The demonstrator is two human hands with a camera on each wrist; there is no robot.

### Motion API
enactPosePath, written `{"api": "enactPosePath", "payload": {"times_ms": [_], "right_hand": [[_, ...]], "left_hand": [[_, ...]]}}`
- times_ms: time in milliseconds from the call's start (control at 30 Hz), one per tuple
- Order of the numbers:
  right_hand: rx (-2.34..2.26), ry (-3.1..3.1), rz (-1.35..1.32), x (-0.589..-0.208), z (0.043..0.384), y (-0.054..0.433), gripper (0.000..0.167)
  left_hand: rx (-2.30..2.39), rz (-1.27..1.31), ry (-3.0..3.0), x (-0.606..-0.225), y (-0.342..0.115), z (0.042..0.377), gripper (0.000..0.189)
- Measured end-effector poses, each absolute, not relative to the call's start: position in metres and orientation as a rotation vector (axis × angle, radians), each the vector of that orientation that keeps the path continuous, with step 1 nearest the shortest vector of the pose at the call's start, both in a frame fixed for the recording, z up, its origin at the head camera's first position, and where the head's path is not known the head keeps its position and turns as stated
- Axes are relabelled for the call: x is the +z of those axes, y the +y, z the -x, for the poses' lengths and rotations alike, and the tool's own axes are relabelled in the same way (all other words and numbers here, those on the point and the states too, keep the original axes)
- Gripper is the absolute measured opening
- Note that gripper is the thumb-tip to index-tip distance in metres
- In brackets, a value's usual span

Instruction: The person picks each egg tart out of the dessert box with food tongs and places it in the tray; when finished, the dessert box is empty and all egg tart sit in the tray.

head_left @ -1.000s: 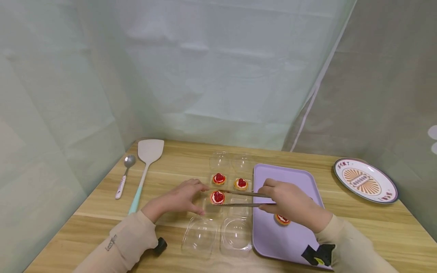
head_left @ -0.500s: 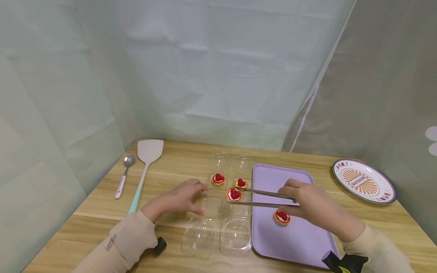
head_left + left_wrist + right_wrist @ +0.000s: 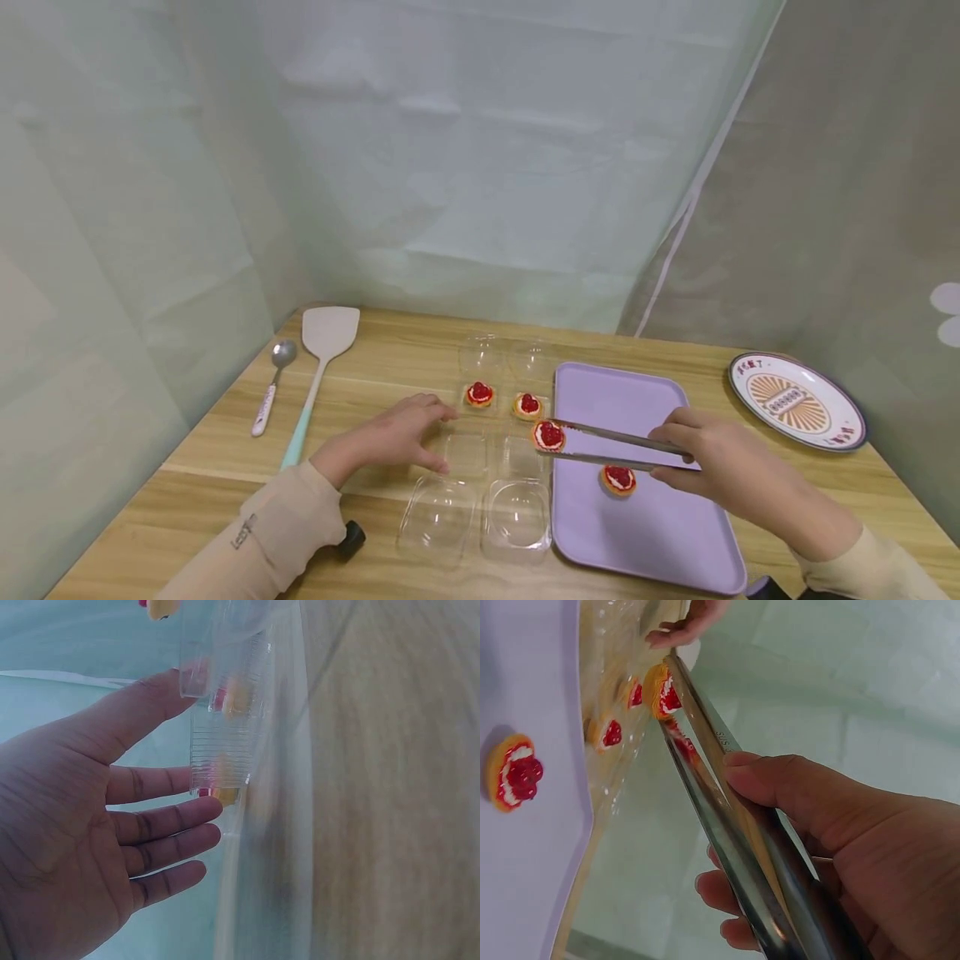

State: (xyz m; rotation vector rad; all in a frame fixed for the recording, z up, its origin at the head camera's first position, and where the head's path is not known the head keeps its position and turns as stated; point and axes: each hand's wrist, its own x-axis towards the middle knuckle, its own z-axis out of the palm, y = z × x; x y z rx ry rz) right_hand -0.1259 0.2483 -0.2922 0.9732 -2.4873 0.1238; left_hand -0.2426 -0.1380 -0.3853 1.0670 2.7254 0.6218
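My right hand grips metal tongs, thumb on one arm and fingers beneath the other. Between the tong tips is a small tart with red and white topping, over the seam between container and tray in the head view. A second tart lies on the purple tray. Two more, a left tart and a right tart, sit in the back cups of clear plastic containers. My left hand is spread at the containers' left side; contact is unclear in the left wrist view.
A white spatula with a mint handle and a spoon lie at the left of the wooden table. A patterned plate leans toward the right back edge. Fabric curtains close off the back and sides.
My right hand and the tongs have moved right, carrying the tart from above the left front cup to the tray's left edge. My left hand has stayed in place.
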Motion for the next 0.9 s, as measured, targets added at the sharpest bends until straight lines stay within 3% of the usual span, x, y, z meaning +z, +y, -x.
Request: {"api": "enactPosePath", "payload": {"times_ms": [900], "right_hand": [[0.119,-2.706,-0.809,-0.334,0.109,0.285,0.027]], "left_hand": [[0.566,-1.065,2.754,-0.382,-0.137,0.241,0.076]]}}
